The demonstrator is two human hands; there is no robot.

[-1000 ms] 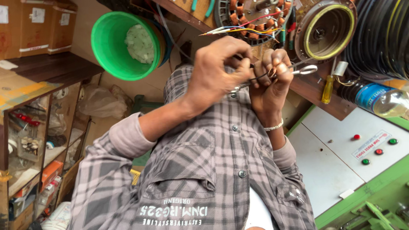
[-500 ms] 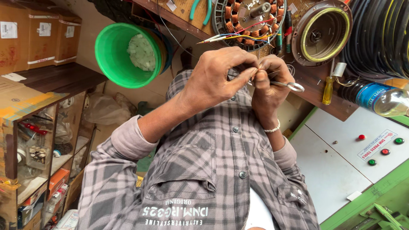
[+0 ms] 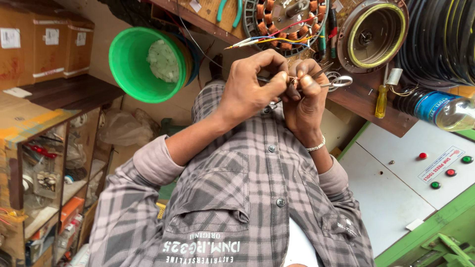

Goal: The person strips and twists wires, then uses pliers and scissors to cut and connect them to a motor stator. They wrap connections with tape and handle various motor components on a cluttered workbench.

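Wire end (image 3: pixel 292 79) pinched between left hand (image 3: pixel 247 91) and right hand (image 3: pixel 304 99), both grips closed, scissors (image 3: pixel 332 81) at 3 o'clock in the right.

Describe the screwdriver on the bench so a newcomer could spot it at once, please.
Start at the brown wooden bench at the top of the view and find the round motor housing. Just below it, right of the scissors in the right hand, lies the screwdriver, alone in having a clear yellow handle.
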